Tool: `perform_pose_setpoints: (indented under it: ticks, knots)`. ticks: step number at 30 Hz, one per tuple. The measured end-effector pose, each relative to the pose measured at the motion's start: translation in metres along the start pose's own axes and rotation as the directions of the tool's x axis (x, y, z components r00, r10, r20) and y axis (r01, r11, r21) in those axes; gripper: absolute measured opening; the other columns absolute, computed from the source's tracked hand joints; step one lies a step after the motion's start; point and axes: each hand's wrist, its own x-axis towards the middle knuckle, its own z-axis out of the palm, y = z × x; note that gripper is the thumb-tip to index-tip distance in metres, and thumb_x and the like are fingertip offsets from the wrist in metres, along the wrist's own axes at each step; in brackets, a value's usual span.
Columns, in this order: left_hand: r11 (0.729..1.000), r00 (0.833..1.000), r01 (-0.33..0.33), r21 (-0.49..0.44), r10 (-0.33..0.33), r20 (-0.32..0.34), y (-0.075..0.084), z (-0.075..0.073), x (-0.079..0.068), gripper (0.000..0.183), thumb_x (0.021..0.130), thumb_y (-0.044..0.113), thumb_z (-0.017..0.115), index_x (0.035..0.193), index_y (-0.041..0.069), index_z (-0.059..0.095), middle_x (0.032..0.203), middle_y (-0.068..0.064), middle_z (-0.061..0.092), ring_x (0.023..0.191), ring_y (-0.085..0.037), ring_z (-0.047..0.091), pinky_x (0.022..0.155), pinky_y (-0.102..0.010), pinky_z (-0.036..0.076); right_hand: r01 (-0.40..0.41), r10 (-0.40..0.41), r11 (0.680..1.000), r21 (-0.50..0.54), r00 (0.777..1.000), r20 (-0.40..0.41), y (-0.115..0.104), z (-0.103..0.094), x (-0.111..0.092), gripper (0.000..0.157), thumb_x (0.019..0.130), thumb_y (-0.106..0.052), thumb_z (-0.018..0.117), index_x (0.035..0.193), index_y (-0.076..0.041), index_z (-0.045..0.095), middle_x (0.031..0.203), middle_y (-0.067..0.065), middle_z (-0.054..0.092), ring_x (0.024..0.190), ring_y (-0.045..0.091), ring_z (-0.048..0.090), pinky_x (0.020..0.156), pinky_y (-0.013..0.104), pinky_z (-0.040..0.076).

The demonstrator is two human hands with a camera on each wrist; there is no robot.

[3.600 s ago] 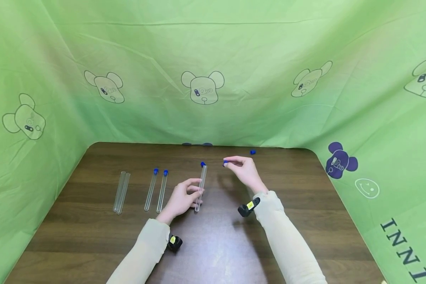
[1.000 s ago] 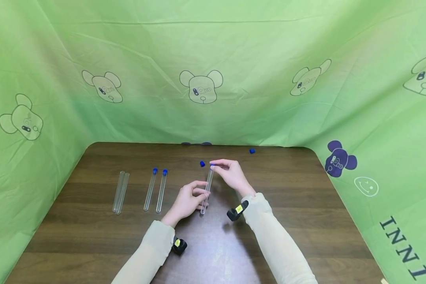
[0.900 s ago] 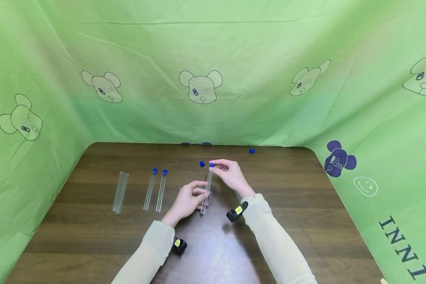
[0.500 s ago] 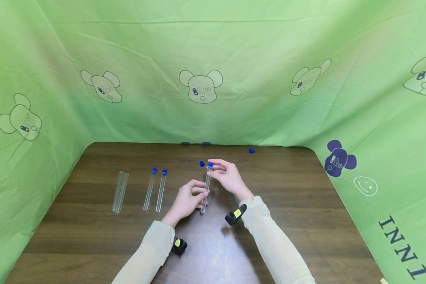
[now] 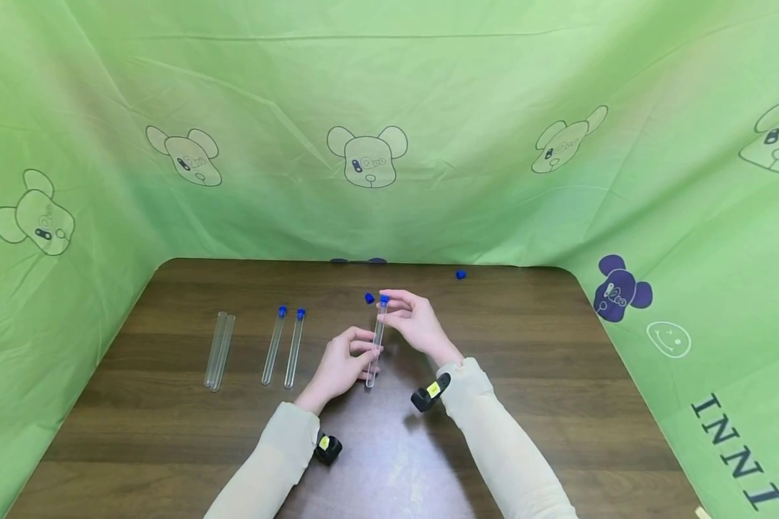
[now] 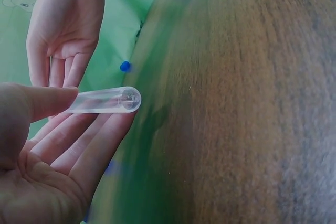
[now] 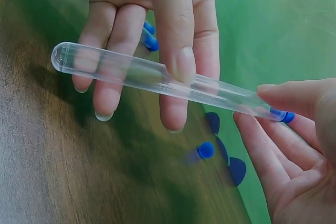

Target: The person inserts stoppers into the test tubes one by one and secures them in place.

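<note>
A clear plastic test tube (image 5: 379, 333) with a blue cap (image 5: 384, 299) in its upper end is held between both hands, tilted above the table. My left hand (image 5: 342, 362) pinches the tube around its middle, thumb on one side and fingers on the other. My right hand (image 5: 420, 326) pinches the same tube at the capped end; in the right wrist view its thumb and fingers grip just below the cap (image 7: 283, 115). The tube's rounded bottom (image 6: 129, 99) faces the left wrist camera. A loose blue cap (image 5: 369, 298) lies just behind the held tube.
Two capped test tubes (image 5: 274, 347) lie left of my left hand. Farther left, two uncapped tubes (image 5: 221, 352) lie side by side. Another blue cap (image 5: 461, 274) sits near the back edge of the wooden table (image 5: 136, 432). Green cloth (image 5: 273, 86) surrounds the table.
My right hand has brought a blue cap leftward onto the tube's open end, and its fingers have since shifted down onto the tube below the cap. My left hand has moved slightly right with the tube.
</note>
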Motion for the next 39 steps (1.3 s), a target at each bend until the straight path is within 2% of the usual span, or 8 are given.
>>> perform_pose_setpoints:
  ticks: [1, 12, 19, 25, 31, 34, 39]
  knots:
    - [1.000, 1.000, 0.000, 0.001, 0.000, -0.004, -0.0002, 0.0001, 0.0001, 0.026, 0.099, 0.002, 0.066, 0.121, -0.006, 0.056, 0.109, -0.025, 0.072, 0.076, -0.035, 0.074, 0.063, -0.038, 0.063, -0.003, 0.003, 1.000, 0.000, 1.000, -0.002, 0.0051, 0.0005, 0.0021, 0.050, 0.090, 0.002, 0.075, 0.137, 0.000, 0.060, 0.119, 0.027, 0.067, 0.095, 0.031, 0.072, 0.080, 0.027, 0.057]
    - [1.000, 1.000, -0.010, 0.019, 0.010, -0.029, 0.0044, -0.0010, 0.0001, 0.026, 0.098, 0.001, 0.067, 0.121, -0.005, 0.057, 0.109, -0.026, 0.071, 0.075, -0.034, 0.074, 0.062, -0.038, 0.063, -0.002, 0.002, 1.000, -0.005, 1.000, -0.001, 0.0022, 0.0042, 0.0017, 0.056, 0.086, 0.004, 0.077, 0.138, -0.006, 0.060, 0.121, 0.021, 0.068, 0.092, 0.032, 0.073, 0.082, 0.038, 0.059]
    - [1.000, 1.000, -0.008, 0.017, 0.009, -0.029, 0.0054, -0.0009, 0.0002, 0.025, 0.098, 0.000, 0.066, 0.120, -0.006, 0.057, 0.109, -0.026, 0.071, 0.074, -0.035, 0.074, 0.061, -0.038, 0.063, 0.002, -0.002, 1.000, -0.016, 1.000, -0.008, 0.0023, 0.0040, 0.0014, 0.056, 0.086, 0.004, 0.077, 0.138, -0.006, 0.061, 0.120, 0.020, 0.068, 0.091, 0.032, 0.072, 0.080, 0.035, 0.059]
    - [0.999, 0.998, -0.039, 0.035, 0.040, -0.043, 0.0066, -0.0008, 0.0019, 0.024, 0.098, 0.001, 0.067, 0.119, -0.006, 0.059, 0.107, -0.025, 0.072, 0.074, -0.036, 0.074, 0.060, -0.037, 0.063, 0.018, -0.018, 0.999, 0.029, 1.000, 0.002, -0.0005, 0.0053, 0.0012, 0.054, 0.088, 0.005, 0.075, 0.139, -0.004, 0.058, 0.117, 0.028, 0.068, 0.094, 0.031, 0.073, 0.082, 0.031, 0.059]
    - [0.998, 0.998, -0.041, 0.045, 0.044, -0.048, 0.0077, -0.0001, 0.0001, 0.023, 0.097, -0.001, 0.067, 0.118, -0.007, 0.059, 0.106, -0.026, 0.072, 0.073, -0.036, 0.074, 0.060, -0.037, 0.062, 0.000, -0.004, 0.992, 0.124, 1.000, 0.028, 0.0000, 0.0058, 0.0007, 0.055, 0.091, 0.012, 0.069, 0.143, 0.002, 0.053, 0.116, 0.035, 0.064, 0.092, 0.041, 0.071, 0.079, 0.038, 0.062]
    - [0.998, 0.998, -0.041, 0.049, 0.044, -0.049, 0.0070, 0.0004, -0.0002, 0.023, 0.097, -0.001, 0.066, 0.118, -0.007, 0.059, 0.106, -0.026, 0.072, 0.073, -0.035, 0.074, 0.059, -0.036, 0.062, 0.004, -0.009, 0.990, 0.139, 0.999, 0.036, 0.0013, 0.0056, 0.0001, 0.056, 0.091, 0.013, 0.068, 0.144, 0.003, 0.051, 0.117, 0.038, 0.062, 0.092, 0.044, 0.070, 0.079, 0.039, 0.062]
    - [0.998, 0.998, -0.048, 0.051, 0.050, -0.048, 0.0078, 0.0011, -0.0005, 0.023, 0.097, -0.002, 0.066, 0.118, -0.007, 0.059, 0.105, -0.026, 0.072, 0.072, -0.035, 0.074, 0.059, -0.036, 0.062, 0.009, -0.013, 0.991, 0.135, 1.000, 0.025, 0.0006, 0.0056, -0.0006, 0.055, 0.090, 0.015, 0.067, 0.142, 0.003, 0.053, 0.115, 0.039, 0.062, 0.090, 0.039, 0.071, 0.077, 0.037, 0.062]
